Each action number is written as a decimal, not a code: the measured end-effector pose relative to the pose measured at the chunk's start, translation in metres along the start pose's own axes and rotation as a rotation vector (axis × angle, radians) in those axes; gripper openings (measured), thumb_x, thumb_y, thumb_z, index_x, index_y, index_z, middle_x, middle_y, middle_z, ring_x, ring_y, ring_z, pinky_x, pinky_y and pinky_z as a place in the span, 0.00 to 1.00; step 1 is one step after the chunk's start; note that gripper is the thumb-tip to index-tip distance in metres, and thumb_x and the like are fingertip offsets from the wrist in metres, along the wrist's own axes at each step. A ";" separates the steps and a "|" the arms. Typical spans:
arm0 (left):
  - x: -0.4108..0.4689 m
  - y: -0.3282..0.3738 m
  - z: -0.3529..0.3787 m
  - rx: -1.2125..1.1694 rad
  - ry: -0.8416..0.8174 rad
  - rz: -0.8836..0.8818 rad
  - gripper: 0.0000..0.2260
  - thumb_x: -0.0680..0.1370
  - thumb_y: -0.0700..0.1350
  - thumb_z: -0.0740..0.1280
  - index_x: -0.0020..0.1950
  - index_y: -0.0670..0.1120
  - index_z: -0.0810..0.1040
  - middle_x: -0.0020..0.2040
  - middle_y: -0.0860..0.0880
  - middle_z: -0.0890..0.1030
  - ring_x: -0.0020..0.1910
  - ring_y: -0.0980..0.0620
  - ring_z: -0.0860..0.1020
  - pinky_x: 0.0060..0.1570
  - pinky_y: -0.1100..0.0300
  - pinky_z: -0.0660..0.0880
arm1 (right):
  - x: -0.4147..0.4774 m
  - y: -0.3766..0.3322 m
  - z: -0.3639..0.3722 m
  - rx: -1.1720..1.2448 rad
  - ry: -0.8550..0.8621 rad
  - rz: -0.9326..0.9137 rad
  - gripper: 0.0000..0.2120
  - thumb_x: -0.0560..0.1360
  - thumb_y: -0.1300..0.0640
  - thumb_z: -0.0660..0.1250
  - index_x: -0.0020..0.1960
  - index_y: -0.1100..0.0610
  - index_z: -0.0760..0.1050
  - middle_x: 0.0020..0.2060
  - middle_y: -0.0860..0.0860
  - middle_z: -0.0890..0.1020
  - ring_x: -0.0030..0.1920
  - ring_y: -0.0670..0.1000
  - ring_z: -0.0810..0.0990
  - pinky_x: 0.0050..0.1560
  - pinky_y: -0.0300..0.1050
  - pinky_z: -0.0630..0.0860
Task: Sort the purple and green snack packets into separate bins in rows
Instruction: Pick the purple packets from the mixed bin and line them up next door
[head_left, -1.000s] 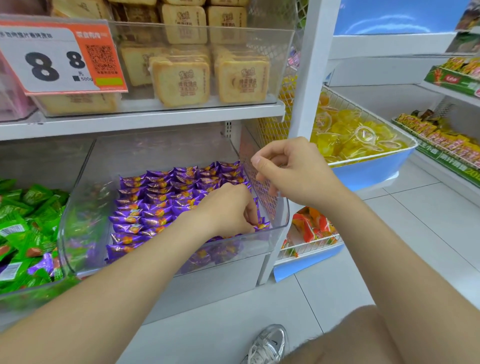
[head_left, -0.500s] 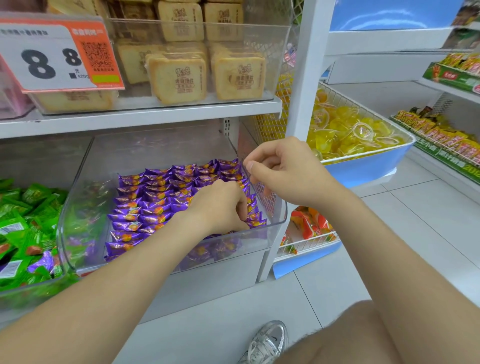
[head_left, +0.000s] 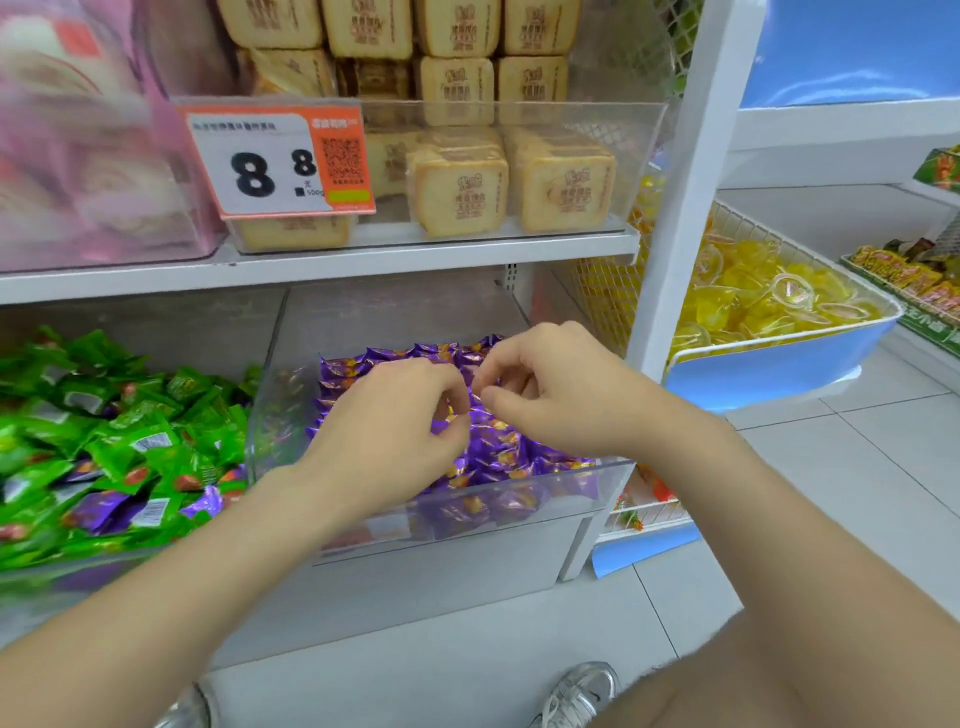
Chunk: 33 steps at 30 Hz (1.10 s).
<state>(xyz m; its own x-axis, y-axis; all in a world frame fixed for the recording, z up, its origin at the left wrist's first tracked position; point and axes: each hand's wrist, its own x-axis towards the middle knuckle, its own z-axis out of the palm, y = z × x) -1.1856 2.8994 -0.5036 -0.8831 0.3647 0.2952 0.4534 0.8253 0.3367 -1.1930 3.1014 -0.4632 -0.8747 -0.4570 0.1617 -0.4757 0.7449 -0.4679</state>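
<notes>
Purple snack packets (head_left: 498, 447) lie in rows inside a clear plastic bin (head_left: 524, 470) on the lower shelf. To its left, a second bin holds a loose heap of green packets (head_left: 130, 415), with a few stray purple packets (head_left: 98, 512) near its front. Both hands are over the purple bin, close together. My left hand (head_left: 395, 415) has its fingers curled down and pinches a purple packet in the rows. My right hand (head_left: 561, 400) pinches a purple packet between thumb and fingers just right of the left fingertips. The hands hide the middle rows.
The shelf above carries a clear bin of beige cake packs (head_left: 457, 192) with an orange price tag (head_left: 280, 161). A white upright post (head_left: 680, 208) stands to the right. Beyond it is a blue wire basket of yellow jelly cups (head_left: 753, 291). Grey shoes (head_left: 576, 696) rest on the tiled floor.
My right hand has come off the bin's right wall and dropped into the purple bin beside my left hand. The view has swung left, so more of the green bin shows.
</notes>
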 end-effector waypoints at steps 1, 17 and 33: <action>-0.012 -0.007 -0.012 0.021 0.043 0.002 0.02 0.76 0.53 0.69 0.47 0.57 0.80 0.41 0.58 0.76 0.43 0.55 0.75 0.47 0.51 0.76 | 0.002 -0.011 0.006 -0.026 -0.019 -0.037 0.08 0.77 0.55 0.67 0.48 0.49 0.85 0.34 0.44 0.85 0.36 0.43 0.81 0.43 0.36 0.74; -0.114 -0.191 -0.114 0.239 -0.318 -0.648 0.11 0.73 0.39 0.66 0.44 0.56 0.81 0.48 0.50 0.84 0.51 0.46 0.83 0.50 0.56 0.80 | 0.065 -0.143 0.120 -0.139 0.002 -0.457 0.16 0.75 0.63 0.64 0.61 0.52 0.79 0.54 0.51 0.76 0.54 0.55 0.75 0.55 0.56 0.76; -0.117 -0.207 -0.097 0.372 -0.378 -0.567 0.18 0.74 0.44 0.77 0.62 0.46 0.78 0.58 0.43 0.76 0.57 0.40 0.79 0.49 0.52 0.76 | 0.126 -0.193 0.174 -0.675 -0.456 -0.322 0.07 0.78 0.65 0.67 0.53 0.56 0.75 0.36 0.50 0.69 0.37 0.59 0.75 0.30 0.46 0.66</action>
<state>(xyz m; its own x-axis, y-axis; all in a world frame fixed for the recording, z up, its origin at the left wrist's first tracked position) -1.1638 2.6442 -0.5209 -0.9796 -0.0892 -0.1800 -0.0914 0.9958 0.0036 -1.1955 2.8152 -0.5032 -0.6342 -0.7371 -0.2335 -0.7731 0.6086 0.1785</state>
